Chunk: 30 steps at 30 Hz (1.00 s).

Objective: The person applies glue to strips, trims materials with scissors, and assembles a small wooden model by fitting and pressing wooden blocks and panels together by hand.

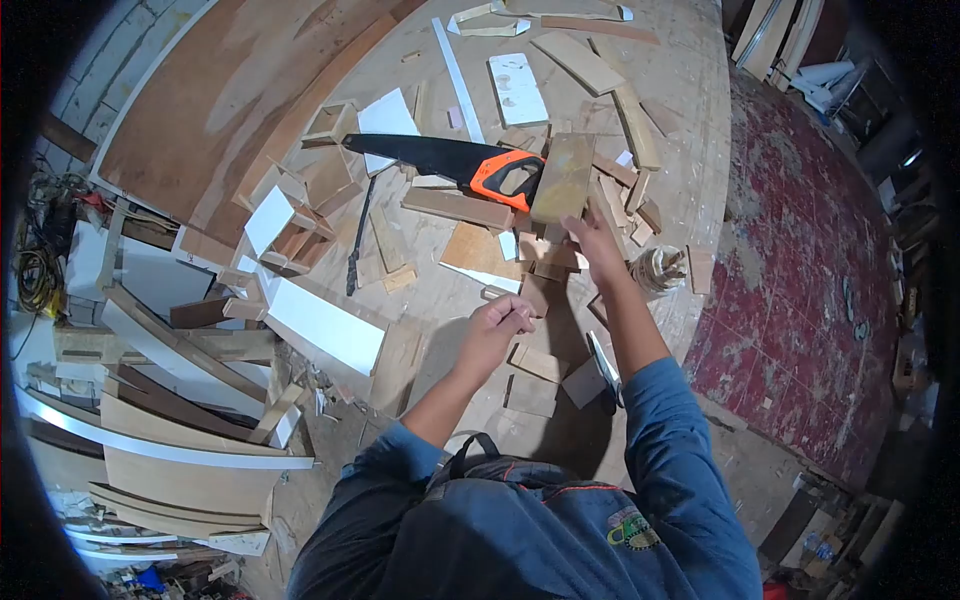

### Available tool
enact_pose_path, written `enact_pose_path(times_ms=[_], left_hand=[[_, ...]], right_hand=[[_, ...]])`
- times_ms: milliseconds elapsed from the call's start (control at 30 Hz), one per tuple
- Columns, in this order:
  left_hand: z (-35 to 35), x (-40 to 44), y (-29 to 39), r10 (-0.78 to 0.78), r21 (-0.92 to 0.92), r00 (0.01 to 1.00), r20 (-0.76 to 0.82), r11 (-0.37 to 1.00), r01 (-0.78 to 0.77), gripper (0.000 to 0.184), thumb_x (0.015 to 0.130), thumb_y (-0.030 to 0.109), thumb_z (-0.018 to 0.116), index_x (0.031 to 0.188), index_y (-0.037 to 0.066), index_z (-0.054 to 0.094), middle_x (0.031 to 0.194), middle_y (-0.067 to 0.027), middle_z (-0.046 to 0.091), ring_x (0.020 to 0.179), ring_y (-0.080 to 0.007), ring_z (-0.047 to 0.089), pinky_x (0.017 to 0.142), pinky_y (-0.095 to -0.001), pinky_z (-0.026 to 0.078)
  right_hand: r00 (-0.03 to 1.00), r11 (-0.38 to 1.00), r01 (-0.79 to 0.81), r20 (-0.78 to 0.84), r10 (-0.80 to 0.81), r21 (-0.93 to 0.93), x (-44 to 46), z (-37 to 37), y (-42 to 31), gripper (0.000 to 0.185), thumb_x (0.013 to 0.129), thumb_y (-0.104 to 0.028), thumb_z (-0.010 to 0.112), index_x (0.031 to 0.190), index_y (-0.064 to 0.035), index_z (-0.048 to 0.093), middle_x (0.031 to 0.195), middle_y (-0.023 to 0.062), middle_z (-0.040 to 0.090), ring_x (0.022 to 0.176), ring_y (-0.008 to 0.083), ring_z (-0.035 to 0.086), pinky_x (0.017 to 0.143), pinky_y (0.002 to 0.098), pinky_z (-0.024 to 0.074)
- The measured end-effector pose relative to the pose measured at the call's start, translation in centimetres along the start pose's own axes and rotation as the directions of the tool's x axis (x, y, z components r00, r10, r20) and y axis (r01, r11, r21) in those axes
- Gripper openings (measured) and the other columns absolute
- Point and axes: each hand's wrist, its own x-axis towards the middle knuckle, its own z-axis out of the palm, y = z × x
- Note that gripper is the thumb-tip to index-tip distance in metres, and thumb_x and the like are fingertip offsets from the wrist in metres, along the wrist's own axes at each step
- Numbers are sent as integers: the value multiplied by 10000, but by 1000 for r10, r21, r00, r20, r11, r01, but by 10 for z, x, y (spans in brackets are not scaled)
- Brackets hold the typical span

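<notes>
My right hand [597,248] grips the lower end of a flat rectangular wooden block [565,178], thumb and fingers at its near corner. The block overlaps the handle end of a hand saw [500,180] with an orange and black grip, whose dark blade points left. My left hand [497,328] is closed, fingers curled together, over the near part of the table; whether anything small is in it is hidden. Small wood offcuts [537,362] lie just right of my left hand. A brown board piece [480,250] with a white edge lies beyond it.
The wooden table [690,120] carries scattered offcuts and a white block [518,90]. A jar [660,270] stands near its right edge. Small wooden box frames [290,220] and a long white board [325,322] are on the left. Curved wood strips [180,430] are stacked below left.
</notes>
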Motion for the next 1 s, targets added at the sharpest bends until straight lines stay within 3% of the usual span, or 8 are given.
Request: enact_pose_path(times_ms=[167,200,300,367,433,467,667,1000], left_hand=[[12,-25,10,40,-7,987,154,999,-39,162,942,157,498,859,32,561,784,-17,564,751,-101,551,747,-271,442],[14,-28,9,49,30,980,191,998,-56,162,942,139,477,859,26,558,784,-10,561,729,-91,540,723,-250,439],[13,-38,-11,48,39,975,217,998,-57,168,930,121,466,823,21,548,758,-2,558,684,-76,526,663,-238,442],[5,-45,-23,35,265,985,170,961,-80,252,948,185,457,790,9,542,708,-27,549,691,-116,544,663,-282,444],[-11,-54,-41,45,433,986,158,895,-110,258,931,191,470,772,4,549,679,-58,548,656,-146,541,633,-302,441],[-19,-58,-50,59,586,988,142,800,-132,264,915,196,483,755,-1,555,650,-90,547,622,-177,539,602,-322,438],[-49,-91,-61,27,773,963,270,590,-233,248,841,239,545,751,11,583,743,-203,585,693,-385,569,607,-442,440],[-101,-126,-16,77,625,836,544,627,-465,191,819,201,608,779,14,602,741,-147,602,691,-318,587,643,-369,461]], right_hand=[[997,996,-37,-68,31,-87,-39,-21,50,617,823,-182,629,1368,-56,366,1112,64,585,897,128,558,714,275,450],[995,963,47,-71,-68,-265,-50,-25,62,491,819,-186,628,1269,-38,500,1008,55,636,797,140,580,677,278,459],[992,781,123,45,-121,-612,-108,-28,84,459,720,-245,701,1126,-47,618,958,140,657,781,246,642,727,338,501],[944,624,331,248,-219,-708,-152,-22,98,464,726,-255,699,1128,-45,601,1030,155,623,931,313,599,813,388,480],[947,447,317,254,-195,-836,-194,-2,94,567,696,-231,715,1199,-43,533,1118,185,574,998,381,544,844,420,470],[944,407,316,238,-230,-857,-205,6,100,566,687,-213,715,1196,-45,533,1108,183,572,990,379,543,833,425,474],[969,353,215,154,-194,-911,-221,33,108,546,657,-172,721,1162,-51,551,1068,170,568,959,358,546,793,431,486],[972,371,-80,-155,-176,-925,-212,75,111,361,716,-233,719,1038,-84,657,998,150,595,944,334,555,839,412,469]])
